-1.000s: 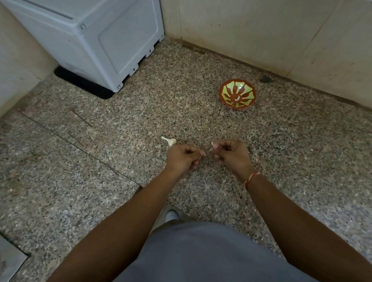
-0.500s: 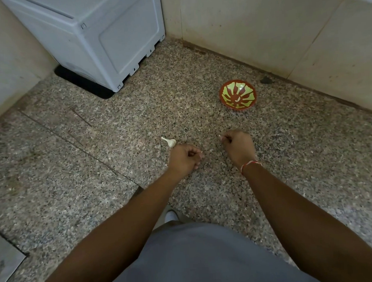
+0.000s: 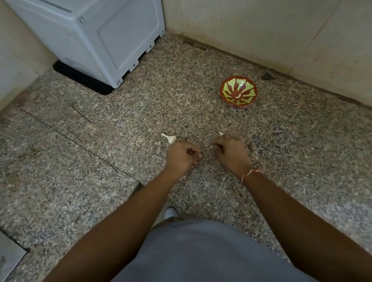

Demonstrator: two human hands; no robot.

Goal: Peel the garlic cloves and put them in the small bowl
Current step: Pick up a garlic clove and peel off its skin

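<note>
Speckled granite flooring [image 3: 198, 74] runs under you into a corner where two pale walls [image 3: 249, 22] meet, and one white appliance [image 3: 98, 34] stands on a black mat at the upper left. You have two hands out over the floor, close together but apart. Your left hand [image 3: 183, 157] is curled into a loose fist, fingers folded toward the palm; something tiny may sit at the fingertips, but it is too small to tell whether you are pinching anything. Your right hand [image 3: 231, 152] is curled too, knuckles up, and a small white bit [image 3: 221, 133] pokes out just past its far edge, most likely a garlic clove or a scrap of its skin; whether your fingers actually hold it cannot be told. One red and white thread band [image 3: 251, 173] circles your right wrist.

One garlic head [image 3: 170, 138], white with a pointed stem, lies on the floor just beyond your left hand, near the knuckles. One small bowl [image 3: 239, 91], red-brown with a yellow-green pattern inside, sits on the floor well beyond your right hand, close to the right-hand wall. One dark pebble-like speck [image 3: 266, 76] lies at the foot of that wall just behind the bowl. Grey cloth [image 3: 200, 261] over your lap fills the bottom of the view.
</note>
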